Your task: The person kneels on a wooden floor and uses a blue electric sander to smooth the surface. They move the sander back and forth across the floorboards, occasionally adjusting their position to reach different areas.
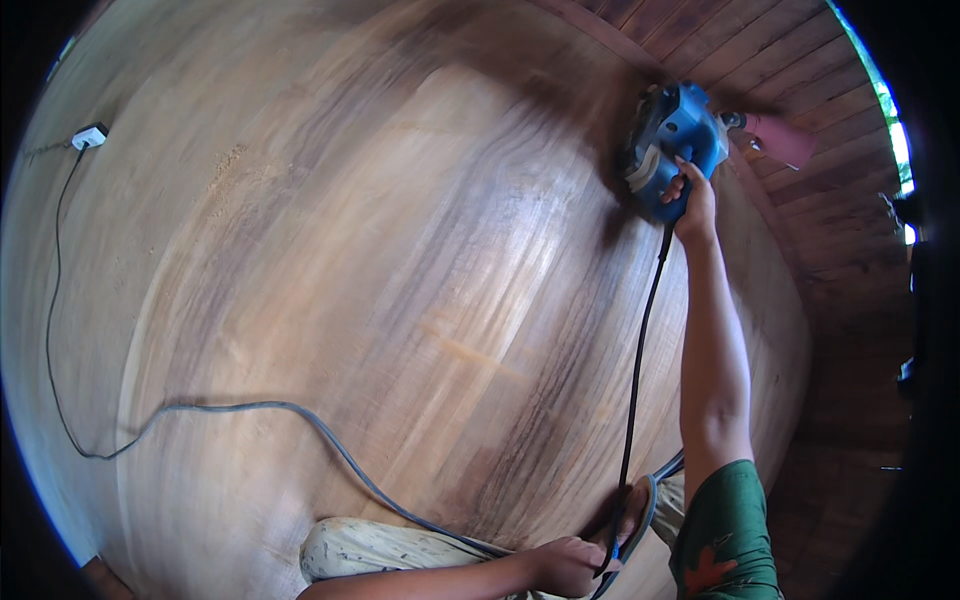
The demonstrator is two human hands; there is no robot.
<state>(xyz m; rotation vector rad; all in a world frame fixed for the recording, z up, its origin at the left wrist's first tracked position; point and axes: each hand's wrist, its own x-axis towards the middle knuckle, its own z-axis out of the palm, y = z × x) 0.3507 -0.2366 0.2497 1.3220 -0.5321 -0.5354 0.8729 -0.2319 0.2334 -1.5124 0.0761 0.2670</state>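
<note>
Toward the far right of a broad wooden board (pixel 400 280), my right hand (pixel 697 205) grips the rear handle of a blue corded belt sander (pixel 672 140). A pinkish-red dust bag (pixel 780 140) sticks out from its right side. From the handle, a black cord (pixel 637 380) runs down toward my body. Low at the centre, my left hand (pixel 572 566) is closed on this cord beside my sandalled foot (pixel 632 515). The underside of the sander is hidden.
A grey extension cord (pixel 270 405) winds across the board from a white socket block (pixel 90 135) at far left. Pale sawdust (pixel 228 165) lies on the wood. My knee (pixel 370 548) rests near the front. Reddish-brown planks (pixel 760 50) lie beyond the board's right edge.
</note>
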